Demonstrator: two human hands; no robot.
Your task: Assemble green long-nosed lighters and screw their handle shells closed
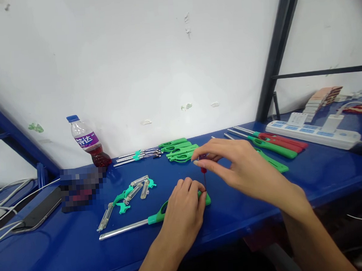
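A green lighter with a long metal tube (124, 229) lies on the blue table (231, 214), tube pointing left. My left hand (185, 211) is closed over its green handle and presses it down. Above the handle's right end, my right hand (228, 159) pinches a small screwdriver (204, 170) with a red part and a thin shaft. The shaft stands upright, its tip at the handle beside my left fingertips. Left of the hands lie clear fuel tanks (132, 194) and teal triggers (123, 207).
Metal tubes with wires (139, 155) and green handle shells (182, 151) lie at the back. Finished-looking green and red lighters (282, 141) rest at the right, near a white power strip (312, 133). A bottle (89, 141) and a phone (40, 209) are at the left.
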